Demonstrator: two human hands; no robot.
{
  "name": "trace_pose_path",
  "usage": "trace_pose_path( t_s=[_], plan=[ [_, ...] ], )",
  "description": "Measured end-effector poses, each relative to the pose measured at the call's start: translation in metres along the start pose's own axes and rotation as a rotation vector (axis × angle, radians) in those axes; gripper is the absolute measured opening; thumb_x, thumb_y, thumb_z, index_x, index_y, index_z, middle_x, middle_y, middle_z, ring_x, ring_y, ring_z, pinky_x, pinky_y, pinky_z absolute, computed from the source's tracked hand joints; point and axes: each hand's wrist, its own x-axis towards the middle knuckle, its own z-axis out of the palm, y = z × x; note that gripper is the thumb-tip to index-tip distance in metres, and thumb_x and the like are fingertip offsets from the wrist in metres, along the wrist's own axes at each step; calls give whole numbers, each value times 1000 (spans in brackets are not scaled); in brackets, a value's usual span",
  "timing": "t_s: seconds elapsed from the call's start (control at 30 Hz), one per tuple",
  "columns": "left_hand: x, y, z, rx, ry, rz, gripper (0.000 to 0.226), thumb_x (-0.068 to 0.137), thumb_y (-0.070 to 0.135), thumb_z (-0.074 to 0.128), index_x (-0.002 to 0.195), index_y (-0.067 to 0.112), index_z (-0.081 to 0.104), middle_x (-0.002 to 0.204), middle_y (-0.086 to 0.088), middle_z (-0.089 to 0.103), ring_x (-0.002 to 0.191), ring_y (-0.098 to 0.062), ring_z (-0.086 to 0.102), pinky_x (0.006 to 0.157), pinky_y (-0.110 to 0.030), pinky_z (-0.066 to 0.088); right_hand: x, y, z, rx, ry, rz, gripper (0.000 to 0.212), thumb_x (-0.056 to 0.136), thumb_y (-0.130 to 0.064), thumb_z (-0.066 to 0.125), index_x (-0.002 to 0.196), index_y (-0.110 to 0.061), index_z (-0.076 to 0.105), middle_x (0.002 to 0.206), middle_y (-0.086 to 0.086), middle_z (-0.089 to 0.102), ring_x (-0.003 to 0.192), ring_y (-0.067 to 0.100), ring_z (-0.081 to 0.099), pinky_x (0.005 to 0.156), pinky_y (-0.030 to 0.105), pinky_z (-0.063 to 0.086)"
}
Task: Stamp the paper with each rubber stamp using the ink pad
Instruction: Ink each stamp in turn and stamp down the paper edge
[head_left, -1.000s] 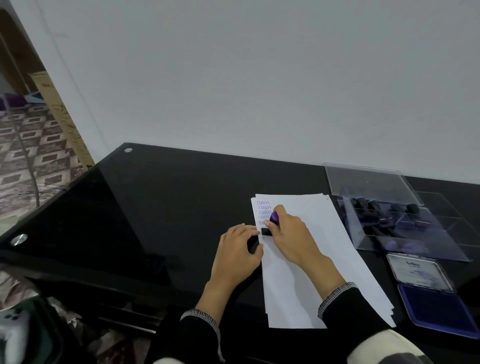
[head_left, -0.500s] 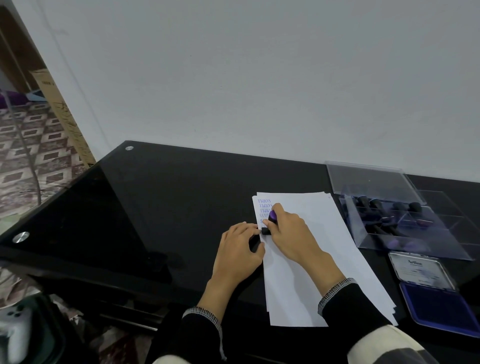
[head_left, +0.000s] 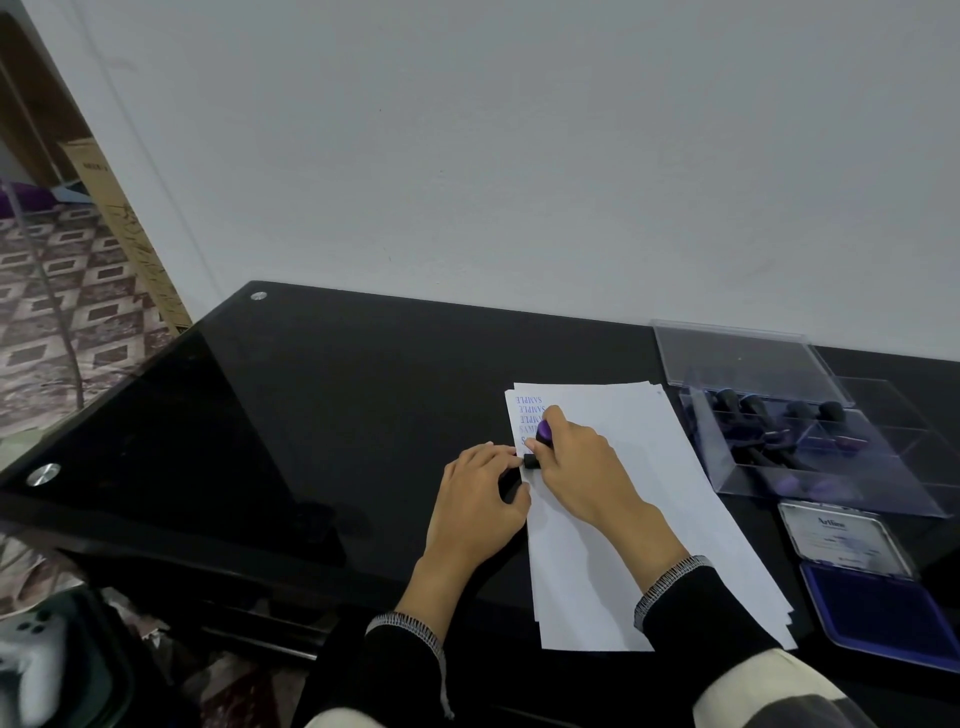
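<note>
The paper (head_left: 613, 519), a loose stack on the black table (head_left: 337, 415), lies under both hands. The left hand (head_left: 475, 506) rests at its left edge, fingers lightly bent, grasping nothing. Just right of it, the right hand (head_left: 576, 467) grips a purple-handled rubber stamp (head_left: 540, 441), pressed to the sheet below blue SAMPLE prints. Right of that hand lies the open ink pad (head_left: 878, 608); beyond it, a clear stamp box (head_left: 810, 441).

Black glass table (head_left: 322, 395) filled lower half of frame. Paper stack (head_left: 649, 467) lay right of centre; left hand (head_left: 475, 506) rested at its left edge. Clear stamp box (head_left: 810, 436) stood at right; open ink pad (head_left: 872, 587) lay lower right.
</note>
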Motion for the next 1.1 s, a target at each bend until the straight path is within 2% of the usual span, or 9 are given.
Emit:
trace_pose_path(
  t_s=[0.13, 0.47, 0.6, 0.7, 0.8, 0.93, 1.1],
  plan=[
    [0, 0, 1, 1, 10, 3, 34, 90, 34, 57, 122, 27, 61, 132, 17, 55, 132, -3, 36, 108, -22, 19, -1, -1, 1, -25, -1, -9, 35, 96, -35, 50, 123, -15, 41, 120, 5, 61, 87, 21, 62, 78, 25, 53],
    [0, -2, 2, -19, 18, -3, 36, 90, 35, 58, 125, 26, 59, 133, 16, 54, 137, -4, 30, 113, -27, 20, -4, -1, 3, -85, 27, -44, 40, 97, -37, 47, 129, -16, 39, 123, 5, 59, 92, 19, 61, 74, 22, 49],
    [0, -2, 2, -2, 30, -32, 40, 90, 39, 58, 128, 25, 55, 142, 13, 46, 144, -6, 19, 118, -29, 1, -4, 0, 4, -114, 47, -57, 40, 97, -38, 46, 130, -17, 39, 124, 4, 59, 93, 18, 61, 72, 19, 46],
    [0, -2, 2, 4, 29, -41, 43, 90, 39, 58, 130, 24, 53, 145, 12, 42, 145, -6, 16, 117, -27, -1, -6, -1, 5, -113, 62, -61, 39, 97, -37, 47, 130, -16, 39, 122, 4, 59, 92, 16, 60, 71, 17, 44],
    [-1, -3, 2, 5, 26, -41, 44, 90, 39, 58, 130, 24, 53, 146, 11, 43, 145, -6, 16, 117, -27, 0, -6, -1, 6, -96, 69, -58, 38, 97, -36, 48, 129, -16, 40, 122, 5, 59, 93, 17, 60, 73, 18, 45],
    [-1, -2, 2, 7, 24, -40, 43, 90, 41, 57, 130, 24, 54, 146, 11, 43, 145, -6, 17, 118, -29, 1, -4, 0, 7, -87, 90, -61, 32, 97, -34, 47, 123, -15, 42, 115, 6, 61, 84, 15, 56, 68, 21, 45],
    [-1, -3, 3, 13, 30, -38, 43, 90, 41, 57, 130, 23, 55, 145, 12, 44, 144, -6, 18, 118, -27, 0, 0, 2, 8, -99, 83, -72, 35, 97, -35, 48, 125, -16, 41, 116, 6, 62, 87, 19, 61, 77, 27, 53]
  ],
)
